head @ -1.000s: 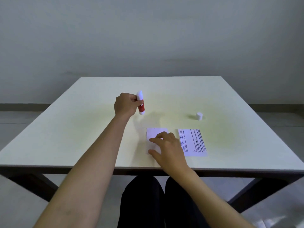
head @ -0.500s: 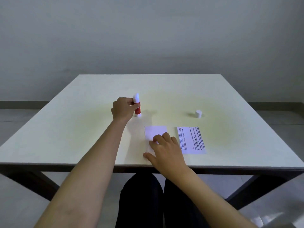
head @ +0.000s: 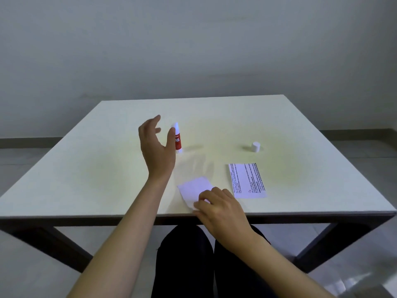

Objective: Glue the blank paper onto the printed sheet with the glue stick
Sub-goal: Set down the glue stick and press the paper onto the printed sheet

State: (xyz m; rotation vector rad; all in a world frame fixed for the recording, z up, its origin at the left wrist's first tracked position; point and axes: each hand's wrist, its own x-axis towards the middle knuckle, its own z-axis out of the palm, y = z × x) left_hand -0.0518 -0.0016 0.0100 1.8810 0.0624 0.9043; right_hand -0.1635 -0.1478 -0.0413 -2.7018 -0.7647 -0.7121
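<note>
Head view showed the left hand [head: 155, 147] spread wide, fingers apart, just beside the upright glue stick [head: 177, 139] without gripping it. The right hand [head: 219, 206] pinched the blank paper [head: 194, 189] at the surface's [head: 86, 168] near edge, with the printed sheet [head: 247, 180] just to its right and a small white cap [head: 255, 146] farther back.

A square, pale cream table [head: 107, 173] with dark legs fills the centre of the frame. On it: an upright red-and-white glue stick [head: 177, 138] left of centre, a small white cylindrical cap [head: 255, 146] right of centre, a printed rectangular sheet [head: 247, 180] lower right, and a blank white paper [head: 193, 189] near the front edge.
</note>
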